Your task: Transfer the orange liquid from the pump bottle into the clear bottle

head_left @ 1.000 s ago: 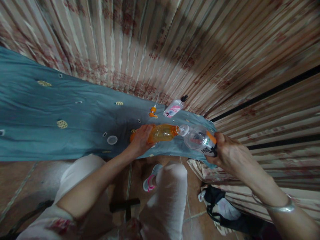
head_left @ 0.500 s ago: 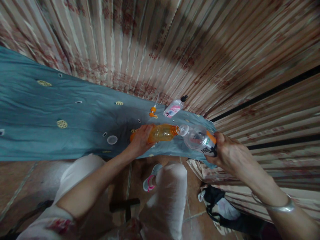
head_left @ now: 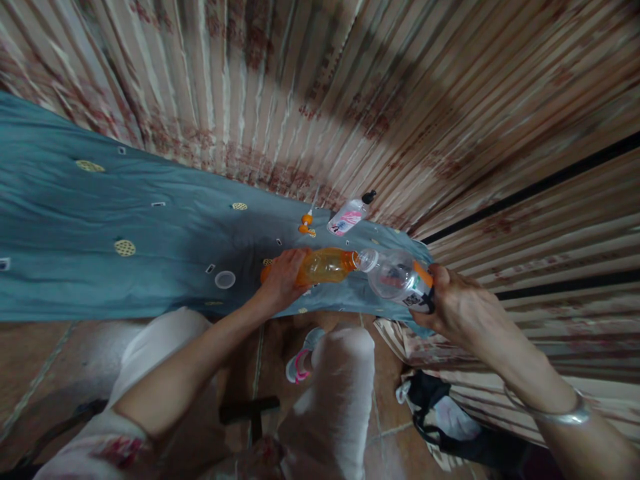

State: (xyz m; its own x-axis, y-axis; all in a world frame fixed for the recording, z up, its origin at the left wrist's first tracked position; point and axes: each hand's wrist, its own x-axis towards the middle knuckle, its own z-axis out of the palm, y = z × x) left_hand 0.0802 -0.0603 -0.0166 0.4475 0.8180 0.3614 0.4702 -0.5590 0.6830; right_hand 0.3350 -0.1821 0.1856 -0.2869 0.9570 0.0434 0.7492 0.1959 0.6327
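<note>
- My left hand [head_left: 281, 280] is wrapped round the body of the orange bottle [head_left: 325, 265], which lies tipped over the blue cloth [head_left: 100, 220], mouth toward the clear bottle [head_left: 397, 277].
- My right hand [head_left: 457, 307] grasps the clear bottle by its labelled base; the two necks meet.
- I judge the orange one heavier with liquid and slick; thin plastic dents, so I grip mid-body, gently.
- The clear one looks nearly empty and light.
- A small pink-labelled bottle [head_left: 349, 217] lies behind, apart.

Blue-grey patterned cloth-covered table [head_left: 100, 220], bearing a white round lid [head_left: 225, 280], with a small orange cap [head_left: 305, 225] beyond it and a pink-labelled clear bottle [head_left: 349, 216] lying just beside that cap.
</note>
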